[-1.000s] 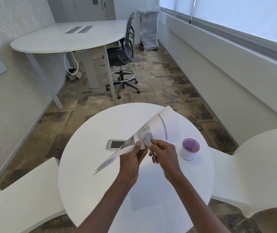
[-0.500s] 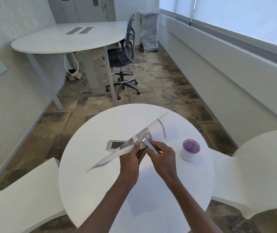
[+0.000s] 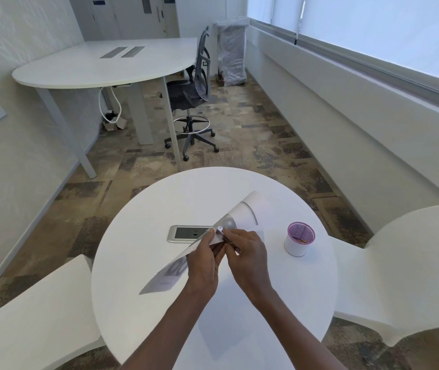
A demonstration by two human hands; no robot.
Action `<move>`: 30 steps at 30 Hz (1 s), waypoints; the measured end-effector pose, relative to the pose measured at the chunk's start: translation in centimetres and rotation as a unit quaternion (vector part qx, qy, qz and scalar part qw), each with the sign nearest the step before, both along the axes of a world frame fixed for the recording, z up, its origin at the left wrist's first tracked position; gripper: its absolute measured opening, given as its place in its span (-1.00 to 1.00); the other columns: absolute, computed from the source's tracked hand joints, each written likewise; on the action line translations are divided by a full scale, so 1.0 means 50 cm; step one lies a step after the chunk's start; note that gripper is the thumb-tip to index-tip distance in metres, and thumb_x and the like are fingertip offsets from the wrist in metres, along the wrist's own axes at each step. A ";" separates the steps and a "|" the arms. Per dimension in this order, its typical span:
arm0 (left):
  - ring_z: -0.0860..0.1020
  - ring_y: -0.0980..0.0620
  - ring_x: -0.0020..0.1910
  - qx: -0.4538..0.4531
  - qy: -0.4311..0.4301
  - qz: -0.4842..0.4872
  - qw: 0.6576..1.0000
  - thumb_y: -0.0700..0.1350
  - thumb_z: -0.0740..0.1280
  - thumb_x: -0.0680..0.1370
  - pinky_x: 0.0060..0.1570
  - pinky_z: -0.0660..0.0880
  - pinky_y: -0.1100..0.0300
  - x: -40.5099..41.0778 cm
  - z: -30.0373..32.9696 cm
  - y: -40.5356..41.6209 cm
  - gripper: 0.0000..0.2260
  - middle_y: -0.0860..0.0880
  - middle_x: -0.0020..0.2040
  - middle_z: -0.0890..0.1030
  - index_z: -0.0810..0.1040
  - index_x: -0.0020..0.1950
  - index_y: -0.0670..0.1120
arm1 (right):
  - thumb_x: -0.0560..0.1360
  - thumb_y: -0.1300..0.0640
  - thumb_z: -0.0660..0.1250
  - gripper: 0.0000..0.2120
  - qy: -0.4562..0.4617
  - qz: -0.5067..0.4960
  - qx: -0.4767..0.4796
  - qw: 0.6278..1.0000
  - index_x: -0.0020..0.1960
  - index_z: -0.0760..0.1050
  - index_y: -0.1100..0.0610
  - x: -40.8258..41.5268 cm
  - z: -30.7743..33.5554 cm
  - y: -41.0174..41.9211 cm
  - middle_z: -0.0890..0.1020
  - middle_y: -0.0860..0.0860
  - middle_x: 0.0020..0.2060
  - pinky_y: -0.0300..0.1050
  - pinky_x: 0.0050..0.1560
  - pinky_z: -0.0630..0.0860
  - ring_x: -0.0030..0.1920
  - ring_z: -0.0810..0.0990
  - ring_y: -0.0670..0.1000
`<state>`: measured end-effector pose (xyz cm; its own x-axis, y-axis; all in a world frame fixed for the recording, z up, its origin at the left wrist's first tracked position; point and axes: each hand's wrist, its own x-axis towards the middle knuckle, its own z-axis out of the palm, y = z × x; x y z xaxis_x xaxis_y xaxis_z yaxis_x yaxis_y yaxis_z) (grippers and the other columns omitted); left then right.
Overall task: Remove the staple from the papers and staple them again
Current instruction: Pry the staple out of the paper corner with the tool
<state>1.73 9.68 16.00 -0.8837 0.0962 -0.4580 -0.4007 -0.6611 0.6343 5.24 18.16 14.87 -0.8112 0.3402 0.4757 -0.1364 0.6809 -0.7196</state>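
Note:
I hold a thin set of printed papers (image 3: pixel 242 213) edge-on above the round white table (image 3: pixel 159 311). My left hand (image 3: pixel 203 263) pinches the papers near one corner. My right hand (image 3: pixel 247 259) is closed around a small silver tool with a pink part, its tip (image 3: pixel 219 228) touching the papers' corner just above my left thumb. Most of the tool is hidden inside my fist. The staple itself is too small to make out.
A white cup with a purple inside (image 3: pixel 299 239) stands on the table right of my hands. A silver power outlet panel (image 3: pixel 186 233) is set in the table behind the papers. White chairs (image 3: pixel 410 263) flank the table.
The papers have tilted lower and flatter, their far end dropping toward the table. My right hand has turned over and closed in, bringing the tool's tip onto the corner.

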 end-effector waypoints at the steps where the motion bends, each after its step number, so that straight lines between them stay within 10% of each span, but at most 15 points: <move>1: 0.71 -0.06 -0.09 -0.006 -0.005 0.002 1.000 -0.23 0.32 0.59 -0.07 0.67 0.17 -0.002 -0.001 -0.001 -0.80 -0.27 0.06 0.70 0.61 0.13 -0.33 | 0.44 0.36 0.36 -0.64 0.013 -0.002 0.015 1.000 0.12 0.68 0.04 -0.001 -0.003 -0.001 0.73 -0.08 -0.04 -0.02 -0.14 0.55 -0.15 0.57 0.07; 19: 0.69 -0.09 -0.09 0.014 -0.022 -0.031 0.999 -0.19 0.27 0.64 -0.02 0.65 0.10 -0.010 0.020 -0.011 -0.82 -0.20 -0.08 0.72 0.57 0.14 -0.26 | 0.57 0.25 0.27 -0.69 -0.031 0.015 -0.095 0.995 0.30 0.50 0.10 -0.002 -0.010 -0.005 0.61 -0.08 0.11 -0.17 0.02 0.54 0.07 0.55 -0.12; 23: 0.67 -0.14 -0.02 0.009 -0.022 -0.021 0.999 -0.20 0.28 0.63 0.11 0.59 0.02 -0.017 0.020 -0.010 -0.78 -0.26 0.04 0.69 0.53 0.22 -0.29 | 0.58 0.08 0.34 -0.93 -0.077 -0.035 -0.293 0.952 0.06 0.49 0.03 0.003 0.004 -0.006 0.56 -0.20 -0.28 -0.02 -0.20 0.56 -0.27 0.52 -0.06; 30: 0.63 -0.04 -0.05 -0.001 -0.028 -0.037 0.999 -0.19 0.30 0.63 0.02 0.58 0.06 -0.010 0.027 -0.001 -0.86 -0.14 -0.08 0.69 0.56 0.15 -0.18 | 0.42 0.08 0.54 -0.66 -0.083 -0.073 -0.542 0.833 -0.06 0.48 0.29 -0.014 0.045 0.009 0.56 0.13 -0.36 -0.18 -0.44 0.46 -0.42 0.48 0.00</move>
<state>1.24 9.61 17.35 -0.8478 0.1592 -0.5059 -0.4825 -0.6276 0.6110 4.55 18.62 17.12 -0.7470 0.5987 -0.2892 0.0530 -0.3800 -0.9235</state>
